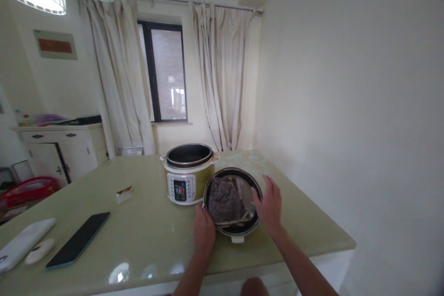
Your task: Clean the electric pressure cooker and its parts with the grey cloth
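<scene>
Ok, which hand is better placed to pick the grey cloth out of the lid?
Likely the right hand: it is open at the right of the lid, while the left hand, though nearer the cloth, holds the rim.

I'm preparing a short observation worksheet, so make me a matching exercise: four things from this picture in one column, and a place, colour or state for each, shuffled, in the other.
Things
1. Cooker
2. Lid
3. Cloth
4. Flat slab

Descriptions
A. Grey and bunched, within another thing's rim
B. Dark-faced, lying on the left part of the table
C. Uncovered, with a control panel on its front
D. Round, inner side showing, held at the rim by the left hand

Right pairs: 1-C, 2-D, 3-A, 4-B
</scene>
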### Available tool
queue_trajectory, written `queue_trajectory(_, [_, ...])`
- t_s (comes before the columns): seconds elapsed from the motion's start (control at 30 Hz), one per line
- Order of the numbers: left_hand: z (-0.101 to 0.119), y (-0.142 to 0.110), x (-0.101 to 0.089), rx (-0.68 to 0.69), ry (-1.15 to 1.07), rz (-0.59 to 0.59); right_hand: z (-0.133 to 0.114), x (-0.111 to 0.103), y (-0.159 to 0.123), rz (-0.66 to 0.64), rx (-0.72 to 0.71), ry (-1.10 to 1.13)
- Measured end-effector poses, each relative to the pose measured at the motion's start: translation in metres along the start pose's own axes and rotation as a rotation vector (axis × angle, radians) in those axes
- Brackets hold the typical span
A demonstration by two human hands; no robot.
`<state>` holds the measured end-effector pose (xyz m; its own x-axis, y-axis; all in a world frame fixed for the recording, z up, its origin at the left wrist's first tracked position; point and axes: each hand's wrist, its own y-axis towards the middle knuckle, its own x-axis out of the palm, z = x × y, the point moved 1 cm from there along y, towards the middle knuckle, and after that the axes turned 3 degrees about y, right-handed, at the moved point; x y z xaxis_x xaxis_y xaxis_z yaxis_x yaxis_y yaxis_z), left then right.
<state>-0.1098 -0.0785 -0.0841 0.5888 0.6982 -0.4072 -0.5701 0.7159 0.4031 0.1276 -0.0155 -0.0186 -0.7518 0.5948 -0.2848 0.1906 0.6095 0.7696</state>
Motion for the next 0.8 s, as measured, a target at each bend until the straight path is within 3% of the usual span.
queue_trajectory(0.07, [0.003,-0.001,-0.002,-0.02,0.038,-0.016,0.025,-0.005,-0.017,0.036,0.23,0.092])
queue_trajectory(0.17, [0.003,-0.002,-0.006,0.05,0.077,0.03,0.044,0.003,-0.039,-0.153,0.49,0.326])
queue_trajectory(0.27, [0.001,-0.006,-0.01,0.214,0.109,0.163,0.041,0.009,-0.047,-0.218,0.5,0.426])
queue_trajectory(0.33, [0.004,-0.01,-0.011,0.361,0.144,0.161,0.035,0.009,-0.047,-0.201,0.481,0.436])
queue_trajectory(0.43, [0.021,-0.012,-0.006,0.54,0.321,-0.045,0.028,0.004,-0.046,-0.214,0.467,0.444])
queue_trajectory(0.53, [0.055,-0.004,0.005,0.569,0.519,-0.255,0.025,0.001,-0.05,-0.2,0.47,0.445])
queue_trajectory(0.63, [0.093,0.011,0.022,0.585,0.58,-0.421,0.025,0.002,-0.056,-0.185,0.463,0.425])
queue_trajectory(0.73, [0.116,0.026,0.038,0.59,0.582,-0.486,0.027,0.004,-0.059,-0.183,0.452,0.413])
queue_trajectory(0.8, [0.119,0.037,0.042,0.608,0.591,-0.487,0.029,0.006,-0.059,-0.188,0.463,0.413])
